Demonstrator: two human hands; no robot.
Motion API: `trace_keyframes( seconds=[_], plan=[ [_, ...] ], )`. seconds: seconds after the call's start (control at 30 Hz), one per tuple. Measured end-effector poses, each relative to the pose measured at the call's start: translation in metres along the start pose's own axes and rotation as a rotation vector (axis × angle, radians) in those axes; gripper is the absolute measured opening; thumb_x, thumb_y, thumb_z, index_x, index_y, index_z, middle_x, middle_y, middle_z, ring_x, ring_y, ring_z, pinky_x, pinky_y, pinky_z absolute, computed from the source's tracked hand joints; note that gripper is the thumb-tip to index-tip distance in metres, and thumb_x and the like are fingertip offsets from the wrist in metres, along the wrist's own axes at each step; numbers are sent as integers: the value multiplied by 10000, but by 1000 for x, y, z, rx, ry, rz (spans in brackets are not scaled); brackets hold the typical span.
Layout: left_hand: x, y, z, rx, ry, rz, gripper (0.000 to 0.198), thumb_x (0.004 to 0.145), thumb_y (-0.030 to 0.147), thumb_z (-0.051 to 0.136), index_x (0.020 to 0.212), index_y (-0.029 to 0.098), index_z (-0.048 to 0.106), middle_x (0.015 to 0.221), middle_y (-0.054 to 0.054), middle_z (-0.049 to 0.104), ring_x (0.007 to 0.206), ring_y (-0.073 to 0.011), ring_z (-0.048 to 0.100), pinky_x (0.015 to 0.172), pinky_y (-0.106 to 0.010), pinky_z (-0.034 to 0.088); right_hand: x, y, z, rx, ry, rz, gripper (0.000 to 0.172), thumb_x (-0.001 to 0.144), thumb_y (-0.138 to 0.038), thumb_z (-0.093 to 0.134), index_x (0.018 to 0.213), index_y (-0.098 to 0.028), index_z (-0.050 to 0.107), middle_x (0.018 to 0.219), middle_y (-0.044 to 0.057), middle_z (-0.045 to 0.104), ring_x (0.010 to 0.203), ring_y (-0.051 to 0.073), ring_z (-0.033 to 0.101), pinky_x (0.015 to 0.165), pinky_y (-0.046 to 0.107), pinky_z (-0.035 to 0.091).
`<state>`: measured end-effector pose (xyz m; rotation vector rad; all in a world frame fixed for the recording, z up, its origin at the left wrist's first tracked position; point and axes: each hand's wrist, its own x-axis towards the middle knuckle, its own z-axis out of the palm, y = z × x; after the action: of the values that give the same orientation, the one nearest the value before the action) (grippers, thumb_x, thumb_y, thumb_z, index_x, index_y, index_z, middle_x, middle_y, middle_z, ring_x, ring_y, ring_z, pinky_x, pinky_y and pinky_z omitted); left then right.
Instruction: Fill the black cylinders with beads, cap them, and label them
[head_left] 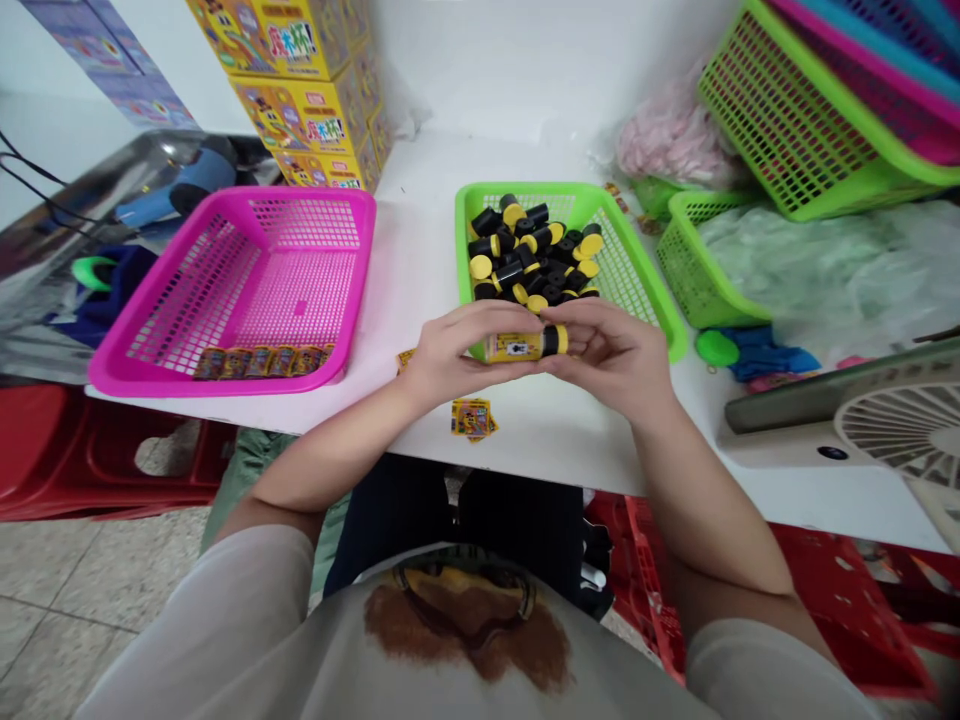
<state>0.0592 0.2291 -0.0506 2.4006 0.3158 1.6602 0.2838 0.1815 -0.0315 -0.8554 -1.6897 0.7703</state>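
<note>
Between my two hands lies a small cylinder [514, 348] with a yellow printed label and a black-and-yellow end, held sideways above the table's front part. My left hand [469, 345] is closed around its labelled end. The fingers of my right hand [607, 350] close on the black-and-yellow end. Just beyond my hands, a green basket [637, 265] holds many loose black cylinders with yellow caps [525, 250]. Small printed cards or labels [471, 418] lie on the table below my hands, and another bit of printed paper shows by my left wrist.
At the left, a pink basket [360, 260] holds a row of labelled cylinders [259, 362]. Yellow printed boxes [300, 110] are stacked behind it. Stacked baskets [810, 120], plastic bags [832, 250] and a fan [907, 420] crowd the right side. Red stools or crates sit below the table.
</note>
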Motion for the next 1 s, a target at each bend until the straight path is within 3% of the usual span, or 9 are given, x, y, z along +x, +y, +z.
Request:
trace_keyframes(
  seconds=[0.17,0.3,0.47,0.57,0.63,0.7,0.77,0.87,1.0],
  plan=[
    [1,-1,0,88,-161,23,308,1072,364,729,1340,214,703,1266,-87,835,1216,-207,803,1091,-358,637,-2,3,6,-133,83,-11,498,725,-644,989,1077,-326,840,1150,58,771,760,187,709,726,404,699],
    [-5,-2,-3,113,-207,-88,428,1121,422,635,1492,217,578,1416,-128,769,1305,-241,774,1125,-391,629,-2,0,2,-205,106,-44,438,788,-637,949,1112,-357,856,1202,64,769,797,202,714,733,415,688],
    [-13,-3,2,-233,-165,-219,597,1057,450,749,1544,298,439,1511,-116,677,1278,-231,796,988,-298,664,-2,0,-6,-360,16,-142,329,919,-603,844,1167,-388,869,1196,64,791,928,253,758,842,461,687],
    [-13,-1,8,-494,-107,-396,730,955,486,868,1509,307,427,1315,-66,753,1064,-185,842,900,-278,654,-3,5,-5,-476,-32,-312,451,1045,-666,633,1347,-381,810,1292,89,776,1143,304,761,982,508,660],
    [-11,1,11,-640,-97,-522,779,923,496,899,1482,298,395,1083,-1,798,838,-135,815,804,-260,630,-6,8,-1,-535,-71,-425,600,1074,-707,526,1557,-376,661,1432,110,718,1282,334,719,1072,545,618],
    [-8,4,13,-765,-87,-625,820,887,495,931,1433,313,347,1001,40,797,741,-108,771,740,-239,602,-9,9,6,-587,-52,-488,734,1041,-704,610,1686,-380,483,1511,123,653,1355,361,676,1117,565,586],
    [-5,7,14,-888,-75,-696,857,832,488,974,1357,346,312,1088,51,782,762,-104,776,734,-236,604,-12,9,13,-621,28,-540,822,977,-566,792,1690,-383,425,1444,114,664,1304,352,693,1082,542,600],
    [-3,14,16,-1070,-144,-765,796,812,455,987,1232,351,319,1127,81,716,739,-89,767,726,-249,615,-14,7,23,-585,98,-643,757,923,-334,843,1586,-370,479,1284,75,715,1142,300,743,963,491,646],
    [-4,22,17,-1200,-284,-829,726,891,538,905,1244,346,300,954,95,673,729,-102,729,679,-246,569,-16,10,27,-525,71,-679,703,919,-319,819,1546,-340,502,1275,91,723,1135,311,740,951,521,657]
  ],
)
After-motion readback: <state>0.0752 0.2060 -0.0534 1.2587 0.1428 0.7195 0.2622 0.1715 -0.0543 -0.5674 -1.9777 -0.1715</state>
